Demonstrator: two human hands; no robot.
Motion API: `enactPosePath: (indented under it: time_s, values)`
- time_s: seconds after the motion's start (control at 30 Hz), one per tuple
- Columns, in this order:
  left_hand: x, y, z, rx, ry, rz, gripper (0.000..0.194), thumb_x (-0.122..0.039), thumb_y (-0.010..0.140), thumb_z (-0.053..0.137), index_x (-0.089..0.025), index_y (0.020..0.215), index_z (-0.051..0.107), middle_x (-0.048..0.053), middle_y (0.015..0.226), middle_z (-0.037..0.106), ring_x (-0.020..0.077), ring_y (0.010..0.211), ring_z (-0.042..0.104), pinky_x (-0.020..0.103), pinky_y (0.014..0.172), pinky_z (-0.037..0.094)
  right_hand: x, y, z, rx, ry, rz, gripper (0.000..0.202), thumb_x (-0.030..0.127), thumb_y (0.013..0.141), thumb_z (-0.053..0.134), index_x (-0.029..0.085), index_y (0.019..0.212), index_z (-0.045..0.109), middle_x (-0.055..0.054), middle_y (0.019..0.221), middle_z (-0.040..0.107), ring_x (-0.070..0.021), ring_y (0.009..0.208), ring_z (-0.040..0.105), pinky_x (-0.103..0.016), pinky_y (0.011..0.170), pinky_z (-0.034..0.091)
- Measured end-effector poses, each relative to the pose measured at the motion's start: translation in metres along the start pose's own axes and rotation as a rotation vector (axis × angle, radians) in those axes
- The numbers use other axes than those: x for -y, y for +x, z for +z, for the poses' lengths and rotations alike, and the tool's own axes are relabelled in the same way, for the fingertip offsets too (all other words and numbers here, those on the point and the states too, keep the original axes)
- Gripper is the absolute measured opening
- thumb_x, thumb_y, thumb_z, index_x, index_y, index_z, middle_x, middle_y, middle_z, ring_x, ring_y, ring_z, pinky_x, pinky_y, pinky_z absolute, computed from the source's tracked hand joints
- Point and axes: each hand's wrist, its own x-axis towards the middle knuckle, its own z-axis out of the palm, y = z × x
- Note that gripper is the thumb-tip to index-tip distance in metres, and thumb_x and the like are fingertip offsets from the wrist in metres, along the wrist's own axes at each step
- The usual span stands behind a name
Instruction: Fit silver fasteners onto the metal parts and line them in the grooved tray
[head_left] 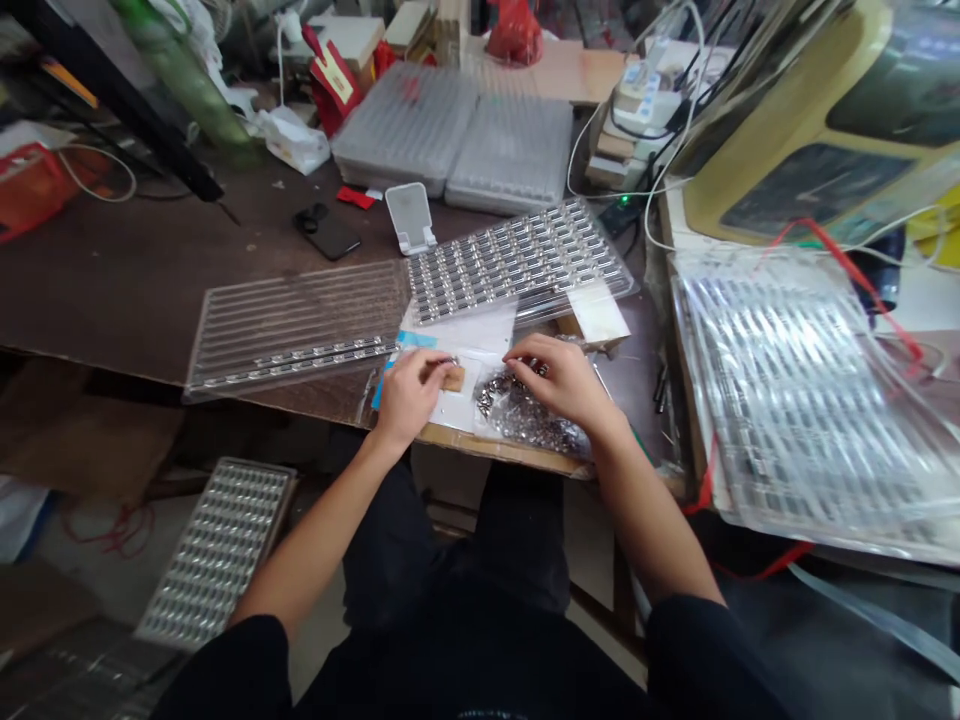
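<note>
L hand (pixel 411 392): thumb + index tips appear close tog.; whether a piece is clamped, can't tell, too small. R hand (pixel 561 378): thumb + index tips near each other, apart or tog. can't tell.

Parts (pixel 529 422): loose metal heap on clear plastic at near edge of bench (pixel 112 290), directly below & to near side of R hand. R hand is nearer; L hand lies off to left, across pad (pixel 456 412). Heap pcs point mixed ways; no common long axis. Block (pixel 454 379): tan, on pad, just beside L fingertips.

Beyond hands: L tray (pixel 300 300), approx. two rows filled along near side, rows running lengthwise, slightly up to right. R tray (pixel 628 280), rows filled, tilted likewise. Farther: phone (pixel 328 232), stand (pixel 409 215), then stacked trays (pixel 405 120) at back.
</note>
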Motion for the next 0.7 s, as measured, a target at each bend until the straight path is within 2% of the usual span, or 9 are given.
enactPosePath:
  time_s: [0.1, 0.27, 0.33, 0.4, 0.47, 0.6, 0.7]
  values:
    - [0.006, 0.008, -0.012, -0.105, -0.013, -0.01, 0.012, -0.029, 0.096, 0.063, -0.02, 0.101, 0.07, 0.007, 0.1, 0.076, 0.0213, 0.094, 0.07, 0.034, 0.087, 0.053, -0.002, -0.002, 0.001, -0.003, -0.019, -0.023, 0.022, 0.028, 0.096, 0.053, 0.018, 0.093, 0.073, -0.008, 0.094, 0.074, -0.0205, 0.087, 0.068, -0.033, 0.079, 0.049]
    - [0.026, 0.037, -0.056, -0.082, 0.14, -0.056, 0.01, -0.024, 0.093, 0.066, -0.02, 0.098, 0.073, 0.005, 0.102, 0.077, 0.0216, 0.098, 0.068, 0.034, 0.091, 0.051, -0.003, -0.002, 0.001, -0.041, -0.04, -0.063, 0.021, 0.03, 0.095, 0.055, 0.018, 0.091, 0.073, -0.007, 0.085, 0.074, -0.0205, 0.077, 0.068, -0.033, 0.073, 0.05]
    - [0.033, 0.046, -0.07, -0.02, 0.211, -0.101, 0.01, -0.023, 0.092, 0.067, -0.021, 0.098, 0.075, 0.004, 0.101, 0.077, 0.0225, 0.099, 0.068, 0.035, 0.093, 0.05, -0.004, -0.002, 0.002, -0.047, -0.041, -0.078, 0.022, 0.032, 0.095, 0.056, 0.019, 0.091, 0.073, -0.007, 0.086, 0.075, -0.0203, 0.076, 0.068, -0.033, 0.073, 0.051]
    - [0.038, 0.051, -0.074, 0.075, 0.262, -0.116, 0.01, -0.023, 0.089, 0.069, -0.022, 0.095, 0.077, 0.004, 0.1, 0.078, 0.0242, 0.1, 0.068, 0.036, 0.095, 0.049, -0.003, -0.002, 0.003, -0.034, -0.04, -0.079, 0.022, 0.034, 0.095, 0.057, 0.019, 0.09, 0.073, -0.007, 0.088, 0.075, -0.0204, 0.076, 0.069, -0.033, 0.072, 0.052]
    - [0.042, 0.055, -0.07, 0.137, 0.295, -0.107, 0.01, -0.023, 0.088, 0.069, -0.022, 0.091, 0.079, 0.005, 0.1, 0.078, 0.0258, 0.102, 0.067, 0.038, 0.097, 0.048, -0.002, -0.003, 0.004, -0.016, -0.045, -0.071, 0.022, 0.034, 0.095, 0.057, 0.02, 0.091, 0.073, -0.008, 0.089, 0.076, -0.0204, 0.076, 0.069, -0.033, 0.072, 0.053]
    - [0.047, 0.058, -0.064, 0.156, 0.344, -0.064, 0.014, -0.026, 0.089, 0.066, -0.022, 0.088, 0.079, 0.005, 0.106, 0.078, 0.0271, 0.107, 0.065, 0.041, 0.099, 0.046, -0.001, -0.004, 0.004, -0.011, -0.07, -0.045, 0.023, 0.033, 0.096, 0.056, 0.019, 0.092, 0.074, -0.008, 0.091, 0.076, -0.0203, 0.078, 0.069, -0.032, 0.072, 0.052]
    - [0.052, 0.057, -0.074, 0.197, 0.426, -0.026, 0.016, -0.029, 0.089, 0.064, -0.024, 0.084, 0.079, 0.004, 0.109, 0.077, 0.0286, 0.109, 0.064, 0.043, 0.099, 0.045, 0.002, -0.005, 0.003, 0.025, -0.084, -0.027, 0.021, 0.027, 0.095, 0.057, 0.018, 0.093, 0.075, -0.008, 0.089, 0.077, -0.0198, 0.081, 0.07, -0.03, 0.074, 0.051]
